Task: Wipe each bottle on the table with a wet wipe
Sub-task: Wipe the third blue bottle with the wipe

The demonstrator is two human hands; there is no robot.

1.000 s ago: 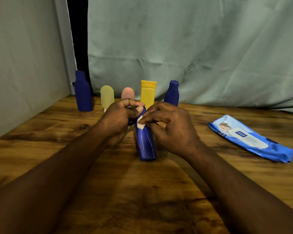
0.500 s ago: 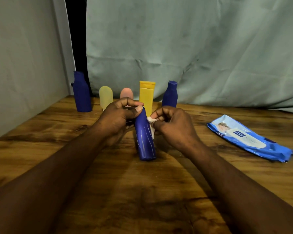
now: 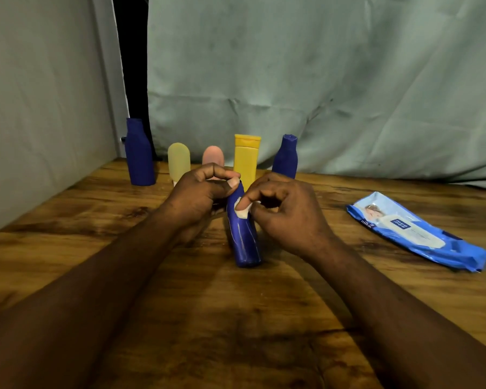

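Wooden table (image 3: 96, 226), brown with dark grain, wide and flat, running out of the frame at the left, right and near sides; much bare surface in front of the forearms and to the left. Behind and at the left, pale green cloth backdrop (image 3: 348, 80), wrinkled, hanging down to the far edge of the table, with a dark vertical gap near the left corner. At the right, well apart from the hands, a flat blue wipe pack (image 3: 415, 231), glossy soft plastic, lying diagonal. At the far edge, a row of five upright containers: tall dark blue bottle (image 3: 139, 153) at the left, rounded yellowish bottle (image 3: 178, 160), rounded pink bottle (image 3: 213, 155) partly hidden behind the left hand, yellow tube (image 3: 246, 160) with a flat cap, and smaller dark blue bottle (image 3: 285, 157). In the middle of the table, between the two hands, the blue bottle (image 3: 244, 240), smooth and shiny, base resting on the wood, top tilted away. Left hand (image 3: 199, 197) curled around the upper part, thumb pressed on the top, gripping it. Right hand (image 3: 286, 211) bent, fingers closed in a pinch on a small folded white wet wipe (image 3: 243, 212), pressed against the bottle's upper side.
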